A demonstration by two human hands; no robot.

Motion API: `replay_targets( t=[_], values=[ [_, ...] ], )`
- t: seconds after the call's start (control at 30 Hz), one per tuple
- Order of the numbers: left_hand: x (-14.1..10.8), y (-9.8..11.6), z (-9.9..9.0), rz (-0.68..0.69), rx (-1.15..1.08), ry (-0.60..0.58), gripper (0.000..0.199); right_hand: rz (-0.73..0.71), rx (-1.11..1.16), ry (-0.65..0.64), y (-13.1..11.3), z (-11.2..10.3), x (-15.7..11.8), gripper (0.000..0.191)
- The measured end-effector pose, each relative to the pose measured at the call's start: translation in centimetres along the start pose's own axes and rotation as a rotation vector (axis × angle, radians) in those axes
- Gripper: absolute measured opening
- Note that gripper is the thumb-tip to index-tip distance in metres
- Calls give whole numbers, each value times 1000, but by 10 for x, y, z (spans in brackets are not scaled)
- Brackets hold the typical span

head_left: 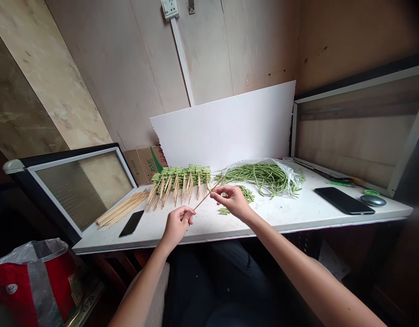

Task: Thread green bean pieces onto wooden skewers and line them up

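Observation:
My left hand point(179, 223) is closed on the lower end of a thin wooden skewer point(203, 200), which slants up to the right above the white table. Near the skewer's upper part, my right hand point(231, 200) pinches a short green bean piece point(209, 190) that touches the stick. Behind my hands lie rows of filled bean skewers point(182, 175), their bare sticks pointing toward me. Cut bean pieces point(246, 194) lie in a small pile, partly hidden by my right hand. Long green beans point(260, 176) rest in a clear plastic bag behind it.
Bare skewers point(122, 210) and a phone point(131, 223) lie at the left of the table point(209, 232). A larger black phone point(344, 200), a grey round object point(373, 200) and scissors point(345, 179) are at the right. A white board point(226, 127) stands behind.

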State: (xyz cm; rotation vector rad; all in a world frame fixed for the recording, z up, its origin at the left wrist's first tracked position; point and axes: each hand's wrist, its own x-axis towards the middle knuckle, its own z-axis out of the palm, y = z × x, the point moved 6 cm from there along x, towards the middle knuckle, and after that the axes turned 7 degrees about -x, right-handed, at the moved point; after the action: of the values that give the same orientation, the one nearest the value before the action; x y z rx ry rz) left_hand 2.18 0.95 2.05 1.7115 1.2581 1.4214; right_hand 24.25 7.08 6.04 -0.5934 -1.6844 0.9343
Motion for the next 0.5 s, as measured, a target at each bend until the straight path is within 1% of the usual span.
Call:
replay_targets(
  t=[0.17, 0.33, 0.5],
  values=[
    [0, -7, 0, -6, 42, -9, 40, 9, 2, -24, 6, 9, -2, 43],
    [1, -14, 2, -65, 7, -51, 42, 41, -11, -59, 12, 6, 0, 44],
    [1, -13, 3, -84, -14, -59, 44, 54, -4, -92, 20, 4, 1, 42]
  ],
)
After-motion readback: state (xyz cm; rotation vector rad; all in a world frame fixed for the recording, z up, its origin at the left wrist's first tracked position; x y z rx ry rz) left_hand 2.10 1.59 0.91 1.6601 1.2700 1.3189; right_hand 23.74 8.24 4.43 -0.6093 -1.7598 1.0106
